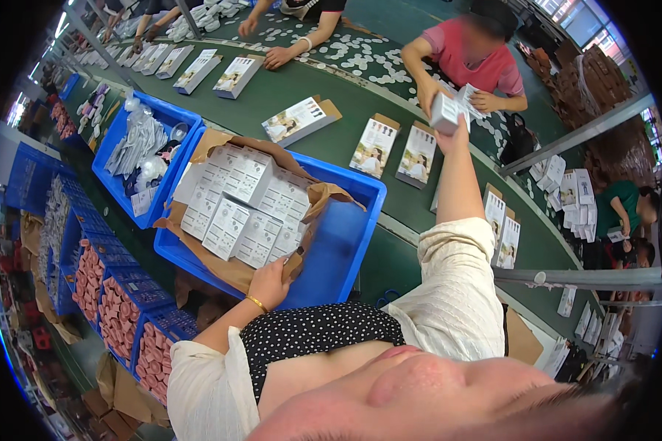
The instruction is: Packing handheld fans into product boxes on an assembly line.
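Note:
My right arm stretches far forward across the conveyor belt, and my right hand (pixel 454 134) is closed on a small white box (pixel 447 112). A co-worker's hand reaches the same box from the far side. My left hand (pixel 270 285), with a gold bracelet on its wrist, grips the near edge of an open brown cardboard carton (pixel 237 266). Several white printed boxes (pixel 237 176) are packed inside, stacked at differing heights. The carton stands in a blue plastic bin (pixel 338 253).
Open-topped printed boxes (pixel 375 145) lie along the green conveyor belt (pixel 312 160). A second blue bin (pixel 191 117) holds bagged parts. Pink parts (pixel 118 312) fill blue crates at lower left. A metal post (pixel 577 132) slants at right. Co-workers sit across the belt, among scattered white discs (pixel 346 51).

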The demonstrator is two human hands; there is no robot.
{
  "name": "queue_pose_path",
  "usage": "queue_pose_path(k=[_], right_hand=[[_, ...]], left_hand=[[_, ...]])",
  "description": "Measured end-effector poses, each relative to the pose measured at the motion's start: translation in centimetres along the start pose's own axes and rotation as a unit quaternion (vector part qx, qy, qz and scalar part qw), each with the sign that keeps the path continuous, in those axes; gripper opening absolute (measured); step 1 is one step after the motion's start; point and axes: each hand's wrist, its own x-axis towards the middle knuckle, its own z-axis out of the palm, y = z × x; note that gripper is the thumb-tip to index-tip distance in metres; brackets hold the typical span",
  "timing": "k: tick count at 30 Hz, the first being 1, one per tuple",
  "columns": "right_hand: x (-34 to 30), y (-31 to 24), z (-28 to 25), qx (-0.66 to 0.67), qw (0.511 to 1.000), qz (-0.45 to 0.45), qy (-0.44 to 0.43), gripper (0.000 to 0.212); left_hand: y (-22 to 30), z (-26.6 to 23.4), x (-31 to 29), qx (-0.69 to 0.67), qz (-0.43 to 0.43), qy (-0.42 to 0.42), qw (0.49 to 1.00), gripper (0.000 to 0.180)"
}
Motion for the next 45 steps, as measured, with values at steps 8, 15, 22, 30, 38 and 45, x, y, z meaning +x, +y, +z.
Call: queue_pose_path(k=[8, 15, 22, 30, 38, 45], right_hand=[[-7.1, 4.7, 6.2, -0.702, 0.709, -0.050, 0.030, 0.118], [-25.1, -1.9, 10.4, -0.702, 0.671, 0.012, -0.239, 0.077], [-33.3, -8.1, 4.4, -0.610, 0.733, 0.109, -0.281, 0.057], [-15.6, -5.0, -16.9, -0.834, 0.529, -0.109, 0.115, 0.090], [-2.1, 4.5, -30.8, -0.732, 0.572, -0.276, -0.246, 0.086], [2.2, 11.7, -34.7, -0.669, 0.451, -0.406, -0.429, 0.046]], left_hand=[[-3.2, -2.2, 1.7, 0.014, 0.046, 0.017, 0.999, 0.040], [-4.1, -5.6, 10.5, 0.084, 0.075, -0.133, 0.985, 0.023], [-5.6, -9.3, 16.6, 0.148, 0.137, -0.223, 0.954, 0.031], [1.2, -5.2, 14.3, -0.176, 0.057, 0.121, 0.975, 0.018], [7.1, 27.0, 20.0, 0.002, 0.020, 0.104, 0.994, 0.066], [12.9, 45.9, 27.4, 0.268, -0.058, 0.191, 0.943, 0.076]])
